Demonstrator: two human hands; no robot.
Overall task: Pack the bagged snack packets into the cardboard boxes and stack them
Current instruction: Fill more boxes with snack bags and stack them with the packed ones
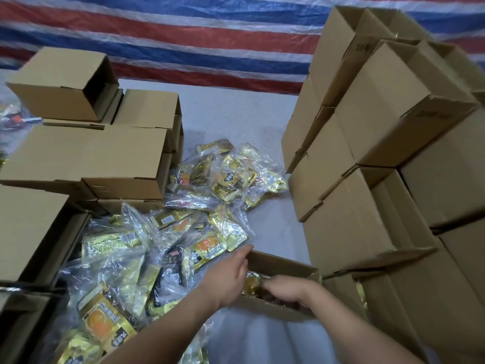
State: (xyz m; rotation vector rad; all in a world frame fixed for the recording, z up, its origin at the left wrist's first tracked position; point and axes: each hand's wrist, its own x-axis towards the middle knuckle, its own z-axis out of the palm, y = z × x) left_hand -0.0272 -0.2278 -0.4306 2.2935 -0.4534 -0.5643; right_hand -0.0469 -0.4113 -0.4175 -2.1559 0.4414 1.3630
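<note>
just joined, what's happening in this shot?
A person is packing bagged snack packets into an open cardboard box in front of them. The left hand rests on the box's left end, while the right hand reaches inside, pushing packets down. More loose bagged packets lie heaped to the left. Stacked boxes stand at right, with more boxes at left.

A pale grey table [236, 122] carries everything here. At nine o'clock and up toward eleven, closed cardboard boxes [86, 156] sit stacked. At three o'clock, tall stacks of boxes [367, 153] crowd the edge. Dead centre and down toward seven o'clock sprawls a heap of clear bags of gold snack packets [162, 243]. At five o'clock lies one open box [278, 308], touching the heap.
</note>
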